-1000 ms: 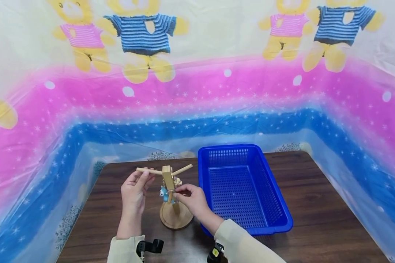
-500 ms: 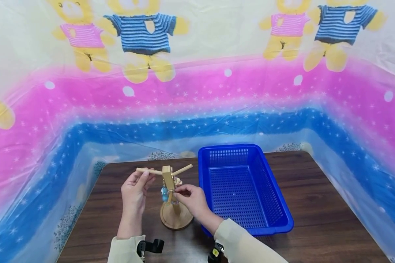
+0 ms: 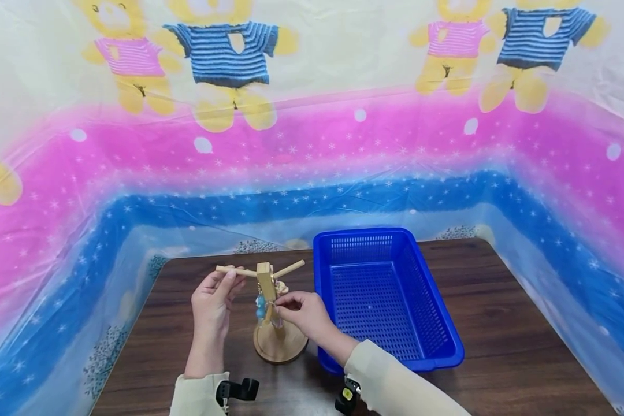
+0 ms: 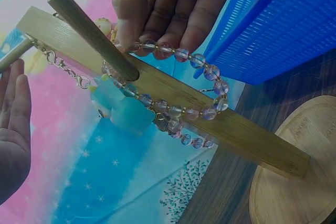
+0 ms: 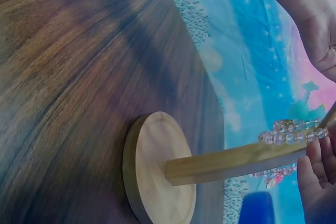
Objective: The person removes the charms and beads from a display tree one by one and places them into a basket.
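A wooden stand point(image 3: 266, 283) with a round base and several pegs rises from the table. My left hand point(image 3: 213, 303) pinches its upper left peg point(image 3: 241, 271) between thumb and fingers. At a lower peg point(image 4: 92, 32), the thumb and fingers of my right hand point(image 3: 304, 315) pinch a bracelet point(image 4: 210, 72) of clear and pinkish beads. The bracelet loops round that peg in the left wrist view. Beside the post hangs a light-blue charm point(image 4: 123, 108) on a metal chain point(image 4: 65, 66). A small cream-coloured trinket point(image 3: 281, 287) shows behind the post.
Right of the stand, a blue plastic basket point(image 3: 449, 329) with perforated walls stands on the dark wooden table point(image 3: 515, 323). Another peg point(image 3: 290, 268) sticks out to the upper right. A printed bear-pattern cloth point(image 3: 312, 144) surrounds the table's back and sides.
The blue charm has swung and turned beside the post. My right hand and forearm have shifted slightly to the right; my left hand keeps its place on the peg.
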A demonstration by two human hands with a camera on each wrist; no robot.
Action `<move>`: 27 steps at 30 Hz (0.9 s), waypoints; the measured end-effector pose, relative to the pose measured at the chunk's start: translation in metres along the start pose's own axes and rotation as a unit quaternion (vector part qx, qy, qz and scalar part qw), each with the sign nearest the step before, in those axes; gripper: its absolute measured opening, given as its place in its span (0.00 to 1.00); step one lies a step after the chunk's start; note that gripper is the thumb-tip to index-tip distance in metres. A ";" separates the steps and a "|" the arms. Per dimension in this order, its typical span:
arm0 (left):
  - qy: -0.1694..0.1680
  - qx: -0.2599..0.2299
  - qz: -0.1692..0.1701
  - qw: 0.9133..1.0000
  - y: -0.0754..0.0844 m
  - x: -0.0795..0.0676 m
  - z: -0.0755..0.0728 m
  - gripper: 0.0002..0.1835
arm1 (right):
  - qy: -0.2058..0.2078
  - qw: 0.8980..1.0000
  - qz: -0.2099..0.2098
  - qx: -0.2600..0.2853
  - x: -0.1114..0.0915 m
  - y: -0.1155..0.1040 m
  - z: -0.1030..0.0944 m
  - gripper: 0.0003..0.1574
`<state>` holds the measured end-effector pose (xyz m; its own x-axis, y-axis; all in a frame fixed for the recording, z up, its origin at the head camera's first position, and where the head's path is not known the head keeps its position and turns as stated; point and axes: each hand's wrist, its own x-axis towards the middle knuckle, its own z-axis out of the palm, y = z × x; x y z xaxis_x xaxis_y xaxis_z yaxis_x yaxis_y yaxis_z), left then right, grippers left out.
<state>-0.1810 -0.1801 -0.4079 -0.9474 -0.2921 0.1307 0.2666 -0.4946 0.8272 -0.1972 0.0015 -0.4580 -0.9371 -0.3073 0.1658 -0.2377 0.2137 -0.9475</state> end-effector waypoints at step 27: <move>-0.017 0.002 0.028 0.999 -0.003 0.001 0.001 0.14 | -0.107 0.994 0.016 0.022 0.001 -0.009 -0.015 0.10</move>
<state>-0.1831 -0.1780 -0.4092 -0.9367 -0.2906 0.1953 0.3183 -0.4744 0.8208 -0.2003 0.0136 -0.4454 -0.8668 -0.4927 0.0772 -0.1926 0.1879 -0.9631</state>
